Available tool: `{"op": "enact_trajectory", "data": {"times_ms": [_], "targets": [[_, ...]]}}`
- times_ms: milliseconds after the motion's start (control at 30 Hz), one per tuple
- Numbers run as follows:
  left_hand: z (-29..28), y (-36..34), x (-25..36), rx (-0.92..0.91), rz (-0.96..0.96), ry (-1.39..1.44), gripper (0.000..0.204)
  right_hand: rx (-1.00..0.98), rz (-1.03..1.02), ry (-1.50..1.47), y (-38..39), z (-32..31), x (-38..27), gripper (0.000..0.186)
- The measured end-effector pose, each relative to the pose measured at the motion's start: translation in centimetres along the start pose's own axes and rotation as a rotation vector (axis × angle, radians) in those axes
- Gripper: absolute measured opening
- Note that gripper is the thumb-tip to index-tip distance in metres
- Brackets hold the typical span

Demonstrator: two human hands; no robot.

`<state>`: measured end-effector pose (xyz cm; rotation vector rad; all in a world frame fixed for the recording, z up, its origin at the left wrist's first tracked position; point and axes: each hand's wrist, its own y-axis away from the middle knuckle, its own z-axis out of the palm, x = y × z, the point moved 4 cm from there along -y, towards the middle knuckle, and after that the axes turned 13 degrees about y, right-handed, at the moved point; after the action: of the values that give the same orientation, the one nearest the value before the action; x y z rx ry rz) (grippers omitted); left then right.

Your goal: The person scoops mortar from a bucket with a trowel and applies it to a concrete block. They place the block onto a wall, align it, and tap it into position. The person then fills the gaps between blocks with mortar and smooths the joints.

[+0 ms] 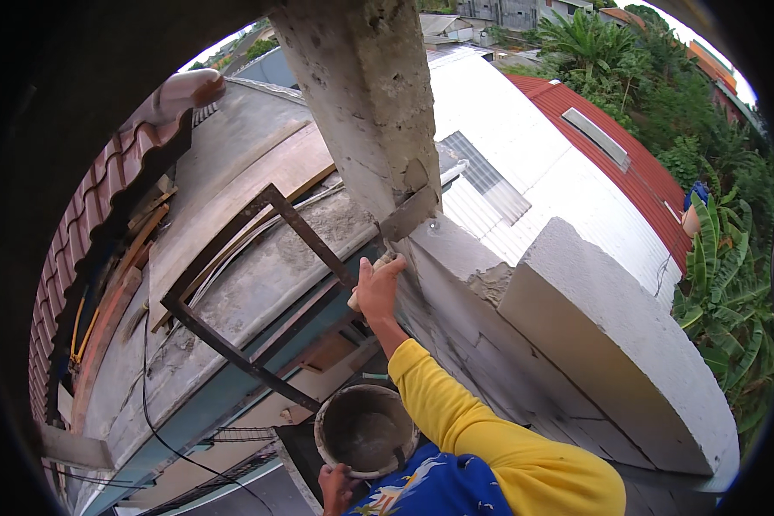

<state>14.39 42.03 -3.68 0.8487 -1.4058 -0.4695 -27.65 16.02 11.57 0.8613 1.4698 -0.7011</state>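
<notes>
My right hand (378, 292), at the end of a yellow sleeve, is closed around the handle of a trowel (409, 213). The flat grey blade lies against the lower part of a rough concrete column (378, 112), where a darker patch of mortar shows just above it. Low in the picture, my left hand (337, 486) grips the rim of a round, mortar-stained bucket (328, 430) close to my body. Inside the bucket is a greyish residue; how much mortar it holds I cannot tell.
Right of the column runs a pale block wall (490, 344), with a large block (593, 344) on top. A dark metal frame (232, 348) juts out on the left. Beyond lie a concrete ledge (267, 258), a tiled roof edge (103, 189) and a white metal roof (525, 163). A black cable (149, 404) hangs at lower left.
</notes>
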Motion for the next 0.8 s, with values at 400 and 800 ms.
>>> {"op": "enact_trajectory", "data": {"times_ms": [400,800], "targets": [[1.7,1.2,0.4,0.026,0.009,-0.034,0.026,-0.193,0.119,-0.415,5.9,-3.0,1.1,0.049],[1.5,0.8,-0.5,0.01,0.02,0.114,0.026,-0.307,0.038,-0.58,4.0,-3.9,-4.2,0.044]]}}
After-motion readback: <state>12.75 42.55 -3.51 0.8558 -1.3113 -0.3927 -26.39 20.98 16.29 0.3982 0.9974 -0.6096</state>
